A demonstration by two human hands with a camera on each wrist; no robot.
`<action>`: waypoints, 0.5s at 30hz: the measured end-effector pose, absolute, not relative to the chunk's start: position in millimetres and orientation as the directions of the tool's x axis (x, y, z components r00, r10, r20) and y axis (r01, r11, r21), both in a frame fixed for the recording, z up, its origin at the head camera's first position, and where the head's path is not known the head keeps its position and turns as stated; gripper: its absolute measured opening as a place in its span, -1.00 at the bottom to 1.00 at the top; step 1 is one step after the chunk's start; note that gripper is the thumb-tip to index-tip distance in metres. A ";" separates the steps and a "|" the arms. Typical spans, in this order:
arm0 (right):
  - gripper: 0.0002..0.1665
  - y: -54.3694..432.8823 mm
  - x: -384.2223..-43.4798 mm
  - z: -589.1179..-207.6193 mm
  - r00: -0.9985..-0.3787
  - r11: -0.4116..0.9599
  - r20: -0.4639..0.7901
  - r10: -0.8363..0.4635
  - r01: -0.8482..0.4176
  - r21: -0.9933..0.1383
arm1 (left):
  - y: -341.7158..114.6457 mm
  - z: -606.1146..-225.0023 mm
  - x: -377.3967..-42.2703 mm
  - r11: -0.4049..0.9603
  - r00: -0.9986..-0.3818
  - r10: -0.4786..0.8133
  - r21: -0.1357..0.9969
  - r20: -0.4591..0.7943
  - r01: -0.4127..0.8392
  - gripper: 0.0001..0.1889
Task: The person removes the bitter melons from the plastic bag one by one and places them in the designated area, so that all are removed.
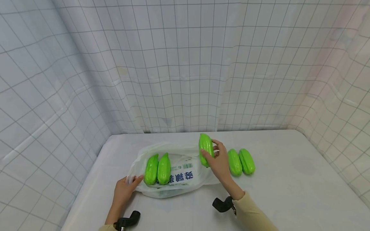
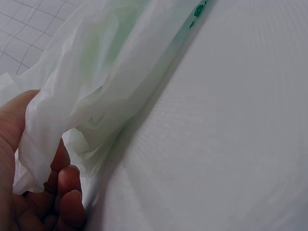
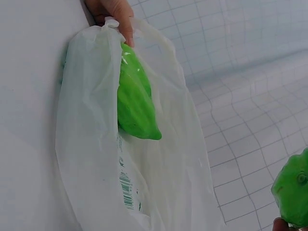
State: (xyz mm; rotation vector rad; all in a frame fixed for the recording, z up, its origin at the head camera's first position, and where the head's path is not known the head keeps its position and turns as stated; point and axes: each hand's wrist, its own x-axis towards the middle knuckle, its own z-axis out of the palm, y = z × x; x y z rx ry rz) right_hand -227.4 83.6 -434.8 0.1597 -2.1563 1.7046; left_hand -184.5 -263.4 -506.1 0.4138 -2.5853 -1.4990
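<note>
Head view: right hand (image 1: 221, 163) grips green gourd (image 1: 205, 147) round middle, by right end of white plastic bag (image 1: 164, 193); left hand (image 1: 122, 191) pinches bag's left edge. Two gourds (image 1: 163, 169) lie in bag, another pair (image 1: 247, 162) on table (image 1: 286, 179).

Left wrist view: film bunched between thumb and fingers; probably limp, tears easily.

Right wrist view: held gourd's glossy skin looks slippery, body likely firm; middle suits grip.
</note>
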 end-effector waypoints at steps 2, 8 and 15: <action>-0.32 86.4 -228.4 -434.9 -0.917 0.254 0.364 0.162 -0.318 -0.913 | -263.1 -505.9 -184.5 0.468 -0.954 -0.297 0.866 -0.030 -0.173 -0.52; -0.32 96.5 -230.6 -433.1 -0.902 0.287 0.374 0.216 -0.307 -0.907 | -263.0 -506.8 -185.5 0.468 -0.948 -0.318 0.863 -0.036 -0.189 -0.50; -0.29 114.2 -233.3 -432.4 -0.914 0.306 0.316 0.254 -0.234 -0.923 | -262.8 -507.4 -186.2 0.462 -0.946 -0.322 0.864 -0.049 -0.202 -0.49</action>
